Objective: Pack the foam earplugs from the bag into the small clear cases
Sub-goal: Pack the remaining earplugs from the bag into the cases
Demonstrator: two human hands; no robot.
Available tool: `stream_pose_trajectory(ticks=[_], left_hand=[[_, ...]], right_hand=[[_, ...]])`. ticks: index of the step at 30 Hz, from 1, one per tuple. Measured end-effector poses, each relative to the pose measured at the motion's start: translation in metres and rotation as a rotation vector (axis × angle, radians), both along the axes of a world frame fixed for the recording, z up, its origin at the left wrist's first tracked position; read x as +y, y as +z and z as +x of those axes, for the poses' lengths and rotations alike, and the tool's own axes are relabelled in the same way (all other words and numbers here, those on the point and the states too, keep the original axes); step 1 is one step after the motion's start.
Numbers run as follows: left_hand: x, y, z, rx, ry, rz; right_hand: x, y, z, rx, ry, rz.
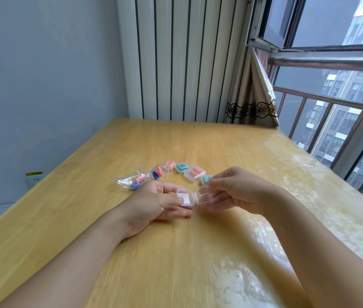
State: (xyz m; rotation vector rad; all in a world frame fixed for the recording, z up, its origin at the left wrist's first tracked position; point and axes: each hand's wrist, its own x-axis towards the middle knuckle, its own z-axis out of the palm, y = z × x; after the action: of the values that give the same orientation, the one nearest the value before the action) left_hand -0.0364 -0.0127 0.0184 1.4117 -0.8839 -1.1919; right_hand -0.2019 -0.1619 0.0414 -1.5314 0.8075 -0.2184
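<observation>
Holding an open empty clear case (186, 197) between both hands (154, 200) (231, 192), I am leaving the earplug bag (135, 181) just beyond my left.

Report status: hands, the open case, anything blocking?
Left hand and right hand both hold the open empty case. Bag behind the left hand, earplugs inside. Filled cases beyond; nothing blocking.

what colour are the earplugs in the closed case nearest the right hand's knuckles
Teal, in the small clear case just behind the right hand; head view, the only one.
</observation>
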Motion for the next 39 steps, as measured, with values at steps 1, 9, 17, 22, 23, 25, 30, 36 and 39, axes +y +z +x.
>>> stream_pose_trajectory(ticks=[1, 9, 17, 22, 23, 25, 30, 36, 39], left_hand=[[-0.001, -0.001, -0.002, -0.042, 0.011, -0.001], [-0.008, -0.02, -0.002, -0.823, 0.169, -0.084], [-0.007, -0.014, 0.037, -1.121, 0.777, -0.257], [-0.01, -0.033, 0.056, -1.097, 0.381, 0.075], [-0.012, -0.035, 0.056, -1.135, 0.347, 0.099], [-0.013, -0.034, 0.053, -1.161, 0.304, 0.073], [-0.011, -0.035, 0.04, -1.036, 0.147, -0.055], [-0.01, -0.032, 0.043, -0.913, 0.026, -0.056], [-0.009, -0.032, 0.048, -0.845, -0.007, -0.081]], right_hand=[[-0.003, -0.001, -0.002, 0.006, -0.013, -0.054], [0.0, -0.011, 0.012, 0.078, -0.005, -0.603], [0.009, -0.021, 0.019, 0.085, -0.03, -0.85], [0.03, -0.018, 0.028, -0.047, -0.018, -1.12], [0.035, -0.02, 0.033, -0.046, 0.018, -1.156], [0.041, -0.027, 0.04, -0.007, 0.054, -1.177], [0.042, -0.032, 0.042, 0.075, 0.006, -1.158], [0.036, -0.032, 0.039, 0.142, -0.104, -1.171], [0.034, -0.031, 0.038, 0.138, -0.146, -1.165]])
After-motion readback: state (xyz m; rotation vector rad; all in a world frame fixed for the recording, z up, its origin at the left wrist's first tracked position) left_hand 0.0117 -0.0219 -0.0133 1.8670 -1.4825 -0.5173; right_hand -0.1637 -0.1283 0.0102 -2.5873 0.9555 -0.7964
